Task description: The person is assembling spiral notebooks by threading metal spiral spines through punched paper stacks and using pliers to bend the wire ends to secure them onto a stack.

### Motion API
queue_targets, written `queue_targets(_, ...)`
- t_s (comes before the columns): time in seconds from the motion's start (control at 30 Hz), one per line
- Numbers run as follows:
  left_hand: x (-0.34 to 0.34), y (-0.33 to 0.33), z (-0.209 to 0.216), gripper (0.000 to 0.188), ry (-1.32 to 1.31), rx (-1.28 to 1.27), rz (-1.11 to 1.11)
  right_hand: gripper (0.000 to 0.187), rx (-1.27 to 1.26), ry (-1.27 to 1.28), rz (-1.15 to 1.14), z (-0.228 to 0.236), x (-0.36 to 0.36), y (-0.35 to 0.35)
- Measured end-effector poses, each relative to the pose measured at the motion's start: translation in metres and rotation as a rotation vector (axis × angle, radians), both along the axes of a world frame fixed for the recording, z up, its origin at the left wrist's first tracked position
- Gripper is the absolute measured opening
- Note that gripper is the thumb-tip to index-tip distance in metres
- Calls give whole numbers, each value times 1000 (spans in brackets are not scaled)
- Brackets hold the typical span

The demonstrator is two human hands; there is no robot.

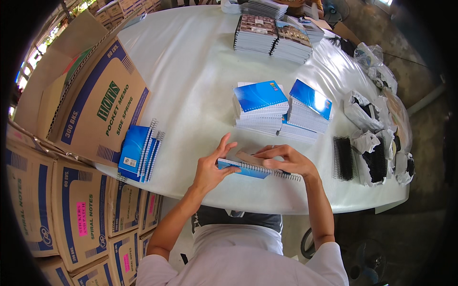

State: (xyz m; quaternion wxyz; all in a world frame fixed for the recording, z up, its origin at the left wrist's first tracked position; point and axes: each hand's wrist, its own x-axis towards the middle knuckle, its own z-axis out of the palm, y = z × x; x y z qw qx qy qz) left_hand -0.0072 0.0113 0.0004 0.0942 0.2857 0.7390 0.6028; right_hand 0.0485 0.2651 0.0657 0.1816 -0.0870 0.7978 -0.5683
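A small blue-covered notebook [250,172] is held low over the near edge of the table. My left hand [211,168] grips its left end, thumb on the near side and the index finger raised. A dark spiral coil [286,176] runs along the notebook's upper edge and sticks out past its right end. My right hand [285,161] is closed around a flat brown piece [248,158], which lies against the coil; its fingertips are partly hidden. Just beyond my hands stand stacks of blue-covered notepads [260,97], their punched edges showing no coils.
Coiled blue notebooks [138,155] lie at the left beside a large open carton [102,102]. More cartons [78,209] are stacked below the table's left edge. Black coils [344,158] and plastic bags of coils [374,159] line the right edge. Spiral-bound books [256,33] stand at the back.
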Motion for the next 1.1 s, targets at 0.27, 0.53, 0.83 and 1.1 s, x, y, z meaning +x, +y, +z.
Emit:
queue_targets(0.27, -1, -1, -9, 106, -88, 66, 4, 43, -300, 83, 15, -3, 0, 4)
queue_targets(0.53, -3, -1, -14, 108, -245, 160, -4, 43, -58, 149, 40, -3, -5, -11)
queue_targets(0.83, -8, 1, -19, 113, -248, 277, -9, 46, 18, 106, 21, 5, -12, -20)
queue_targets(1.1, -6, 1, -19, 115, -291, 304, 40, 48, 27, 146, -33, 7, -18, -31)
